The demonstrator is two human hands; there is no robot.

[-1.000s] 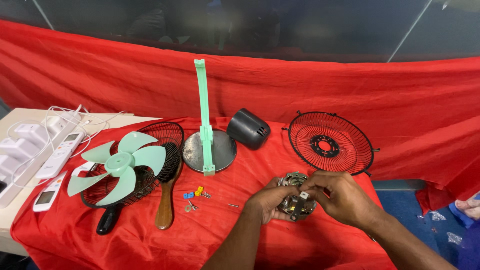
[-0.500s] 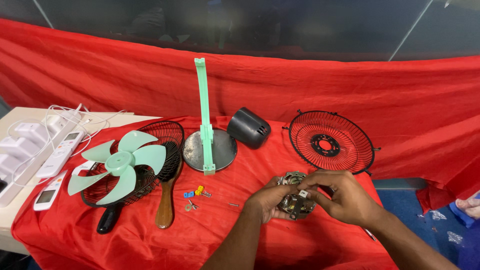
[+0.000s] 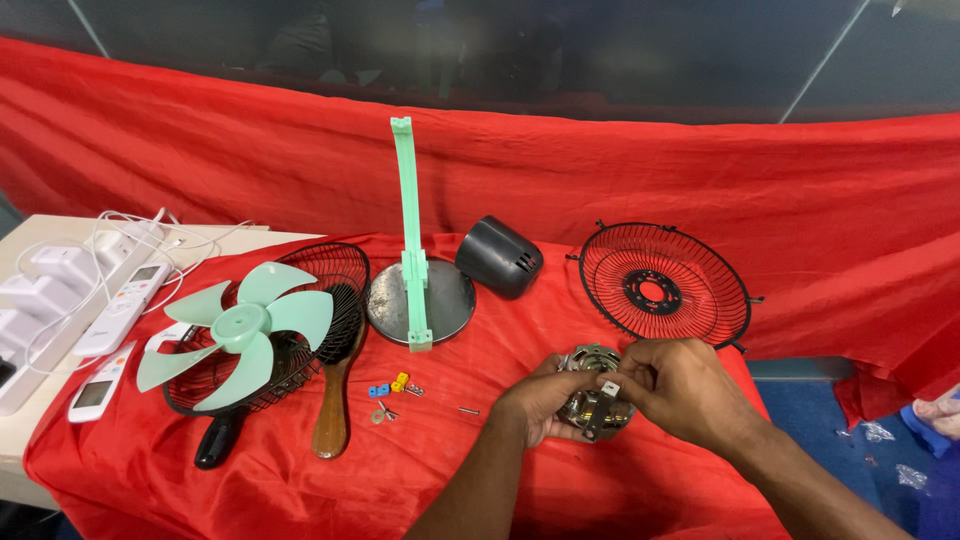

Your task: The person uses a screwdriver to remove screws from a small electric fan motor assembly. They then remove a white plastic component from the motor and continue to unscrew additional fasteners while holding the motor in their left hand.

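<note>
Both my hands hold a small metal fan motor (image 3: 592, 400) just above the red-covered table (image 3: 560, 490), at its right front. My left hand (image 3: 535, 400) cups the motor from the left and below. My right hand (image 3: 680, 385) grips it from the right, thumb and fingers pinching a small white part on top. Behind the hands a black wire fan guard (image 3: 662, 283) leans upright against the red cloth.
A green fan blade (image 3: 240, 325) lies on another black guard (image 3: 290, 330) at left, beside a wooden-handled brush (image 3: 335, 400). A green stand on a round metal base (image 3: 420, 300) and a black motor cover (image 3: 498, 257) sit mid-table. Small screws and coloured bits (image 3: 395, 385) lie loose. Two white remotes (image 3: 115, 330) rest far left.
Both hands stay on the motor; the fingers have shifted only slightly. The view has barely moved.
</note>
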